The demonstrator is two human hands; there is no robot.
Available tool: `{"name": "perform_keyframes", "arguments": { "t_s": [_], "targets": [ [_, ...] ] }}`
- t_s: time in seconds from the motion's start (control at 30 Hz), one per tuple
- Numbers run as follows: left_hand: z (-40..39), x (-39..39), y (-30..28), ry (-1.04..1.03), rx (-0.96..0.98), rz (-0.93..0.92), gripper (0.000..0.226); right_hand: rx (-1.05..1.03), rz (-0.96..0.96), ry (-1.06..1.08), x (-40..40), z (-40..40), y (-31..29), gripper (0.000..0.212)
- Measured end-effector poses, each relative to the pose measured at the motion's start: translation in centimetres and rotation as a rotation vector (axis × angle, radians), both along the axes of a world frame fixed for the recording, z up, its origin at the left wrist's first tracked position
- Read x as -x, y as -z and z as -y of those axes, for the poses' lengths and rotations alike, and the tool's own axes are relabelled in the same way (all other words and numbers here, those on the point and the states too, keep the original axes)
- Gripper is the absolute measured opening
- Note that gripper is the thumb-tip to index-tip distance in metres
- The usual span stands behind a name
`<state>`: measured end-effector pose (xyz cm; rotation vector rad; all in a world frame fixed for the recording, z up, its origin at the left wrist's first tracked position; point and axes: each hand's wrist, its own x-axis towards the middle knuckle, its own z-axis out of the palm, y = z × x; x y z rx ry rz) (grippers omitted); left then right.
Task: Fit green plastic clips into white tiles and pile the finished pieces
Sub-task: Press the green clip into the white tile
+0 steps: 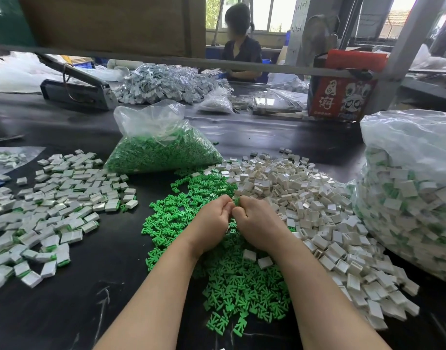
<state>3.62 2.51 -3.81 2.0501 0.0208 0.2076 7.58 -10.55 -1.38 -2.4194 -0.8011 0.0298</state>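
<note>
Green plastic clips [216, 253] lie heaped on a dark table [110, 279], with loose white tiles [317, 210] just right and finished pieces [55, 208] piled left. Above the heap, the left hand [211, 221] and right hand [257, 223] meet, curled shut; a green clip [236, 201] peeks from the right fingers. Parts look light, stiff, best pinched by their edges.

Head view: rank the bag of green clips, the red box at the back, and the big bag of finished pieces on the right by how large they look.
1. Bag of finished pieces, largest, though nearest and cut off by the frame edge.
2. Bag of green clips.
3. Red box, smallest, but it sits farthest back, so its true size is unsure.
</note>
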Motion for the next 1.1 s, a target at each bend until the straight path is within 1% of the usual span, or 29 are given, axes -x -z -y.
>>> {"name": "perform_keyframes", "arguments": {
  "t_s": [0.07,0.13,0.17,0.27,0.3,0.33,0.4,0.47,0.5,0.53,0.57,0.63,0.67,0.73,0.77,0.83,0.87,0.9,1.03,1.1],
  "targets": [
    [-0.5,0.1,0.0,0.024,0.019,-0.003,0.026,-0.015,-0.032,-0.030,-0.2,0.1,-0.2,0.034],
    [-1.0,0.1,-0.3,0.043,-0.004,0.002,0.021,-0.051,-0.074,-0.044,-0.4,0.2,-0.4,0.043],
    [-1.1,0.1,-0.4,0.048,-0.032,0.012,0.019,-0.061,-0.081,-0.039,-0.5,0.3,-0.5,0.044],
    [-1.3,0.2,-0.9,0.055,-0.149,0.055,0.018,-0.059,-0.090,-0.026,-1.1,0.6,-0.7,0.035],
    [-1.4,0.3,-1.0,0.062,-0.154,0.056,0.019,-0.056,-0.112,-0.032,-1.2,0.6,-0.9,0.034],
    [-1.5,0.5,-1.2,0.071,-0.122,0.047,0.019,-0.056,-0.139,-0.039,-1.2,0.7,-1.1,0.034],
    [-2.0,0.9,-1.5,0.060,0.005,0.032,0.021,-0.087,-0.223,-0.054,-1.0,1.1,-1.9,0.034],
    [-2.8,1.3,-1.6,-0.001,0.134,0.047,0.034,-0.120,-0.368,-0.108,-0.6,1.8,-3.1,0.030],
    [-3.1,1.4,-1.6,-0.040,0.186,0.068,0.040,-0.089,-0.447,-0.172,-0.4,2.2,-3.9,0.027],
    [-3.4,1.5,-1.7,-0.087,0.219,0.096,0.044,-0.001,-0.512,-0.262,-0.3,2.6,-4.8,0.024],
    [-3.7,1.6,-1.7,-0.136,0.233,0.123,0.046,0.127,-0.561,-0.363,0.0,2.8,-5.6,0.022],
    [-3.8,1.5,-1.6,-0.206,0.224,0.152,0.046,0.364,-0.605,-0.499,0.6,2.7,-6.4,0.029],
    [-3.6,1.4,-1.5,-0.220,0.209,0.151,0.043,0.429,-0.588,-0.486,0.7,2.6,-6.4,0.033],
    [-3.4,1.1,-1.2,-0.224,0.154,0.128,0.033,0.443,-0.469,-0.362,0.5,2.3,-5.8,0.030],
    [-3.3,1.0,-1.1,-0.219,0.119,0.116,0.026,0.393,-0.402,-0.291,0.3,2.2,-5.4,0.024],
    [-3.1,0.8,-0.9,-0.206,0.082,0.108,0.014,0.230,-0.306,-0.150,-0.1,2.3,-4.7,0.009],
    [-3.0,0.7,-0.9,-0.207,0.080,0.112,0.013,0.175,-0.268,-0.090,-0.3,2.2,-4.4,0.003],
    [-2.9,0.7,-0.9,-0.212,0.088,0.122,0.013,0.159,-0.228,-0.035,-0.5,2.2,-4.1,0.004],
    [-2.6,0.7,-0.9,-0.231,0.117,0.146,0.022,0.329,-0.042,0.147,-1.1,2.1,-3.6,0.007],
    [-2.5,0.7,-0.8,-0.235,0.114,0.133,0.020,0.422,-0.015,0.198,-1.3,2.4,-3.6,0.011]
  ]
}}
